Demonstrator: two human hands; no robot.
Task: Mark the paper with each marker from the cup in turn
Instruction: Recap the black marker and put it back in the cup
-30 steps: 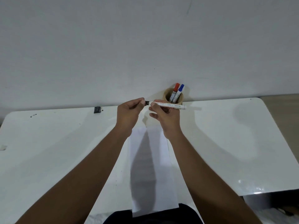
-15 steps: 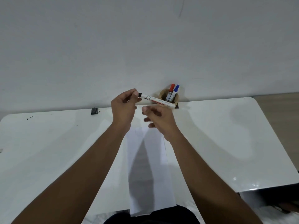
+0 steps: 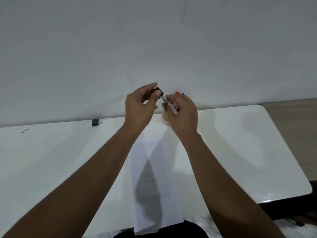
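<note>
While both hands work above the tabletop (image 3: 248, 152), the black cap (image 3: 159, 91) seems to be coming off or going onto the marker (image 3: 169, 104).
Left hand (image 3: 139, 107) pinches the cap; right hand (image 3: 182, 114) grips the white barrel, hiding most of the cup (image 3: 165, 119) at centre frame, where red and blue markers (image 3: 179, 93) stand. Next, I judge, comes a stroke on the paper (image 3: 154, 186) below, which overhangs the near edge; open room lies either side.

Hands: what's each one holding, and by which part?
Right hand grips the white marker by its barrel. Left hand pinches the black cap at the marker's tip end between thumb and fingers. Whether the cap is off cannot be told.
</note>
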